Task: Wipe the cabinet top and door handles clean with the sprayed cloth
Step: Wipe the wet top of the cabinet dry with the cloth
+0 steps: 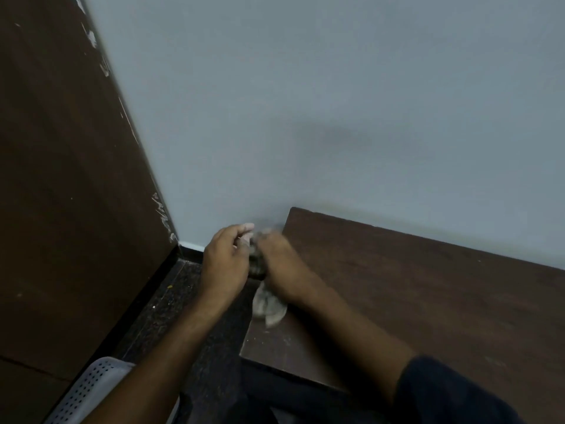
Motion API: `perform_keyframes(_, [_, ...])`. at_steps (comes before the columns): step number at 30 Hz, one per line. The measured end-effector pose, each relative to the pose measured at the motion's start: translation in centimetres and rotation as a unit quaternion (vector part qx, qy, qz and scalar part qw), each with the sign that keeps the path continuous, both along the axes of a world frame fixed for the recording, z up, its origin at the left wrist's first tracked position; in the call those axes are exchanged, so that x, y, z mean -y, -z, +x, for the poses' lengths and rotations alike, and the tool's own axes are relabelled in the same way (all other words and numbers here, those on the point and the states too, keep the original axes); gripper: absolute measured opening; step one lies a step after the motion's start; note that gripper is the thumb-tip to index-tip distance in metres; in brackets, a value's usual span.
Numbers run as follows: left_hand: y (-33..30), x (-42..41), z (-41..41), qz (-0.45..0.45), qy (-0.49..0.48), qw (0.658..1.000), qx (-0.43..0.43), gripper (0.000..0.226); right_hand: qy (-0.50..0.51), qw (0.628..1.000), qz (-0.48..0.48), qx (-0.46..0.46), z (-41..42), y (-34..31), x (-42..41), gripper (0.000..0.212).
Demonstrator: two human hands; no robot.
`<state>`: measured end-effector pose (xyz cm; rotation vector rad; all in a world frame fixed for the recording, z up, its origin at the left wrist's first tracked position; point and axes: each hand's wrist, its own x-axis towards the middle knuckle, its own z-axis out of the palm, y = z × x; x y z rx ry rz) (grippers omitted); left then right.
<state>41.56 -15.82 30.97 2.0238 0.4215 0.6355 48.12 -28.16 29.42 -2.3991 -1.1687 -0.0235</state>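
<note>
grey wall behind, dark speckled floor below, and a brown cabinet top pushed against that wall. both hands meet at its left edge: left hand and right hand each curl round the cloth, probably bunching it into a pad for wiping. its tail hangs onto the dusty near corner.
</note>
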Motion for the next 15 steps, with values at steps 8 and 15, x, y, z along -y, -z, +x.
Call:
perform_keyframes(8, [-0.4, 1.3, -4.9, -0.017, 0.01, 0.999, -0.028, 0.024, -0.118, 0.986, 0.11, -0.03, -10.6, -0.3, 6.9, 0.044])
perform_keyframes(15, [-1.7, 4.2, -8.9, 0.026, 0.033, 0.998, -0.037, 0.023, 0.075, 0.992, 0.093, -0.034, -9.6, 1.6, 5.8, 0.055])
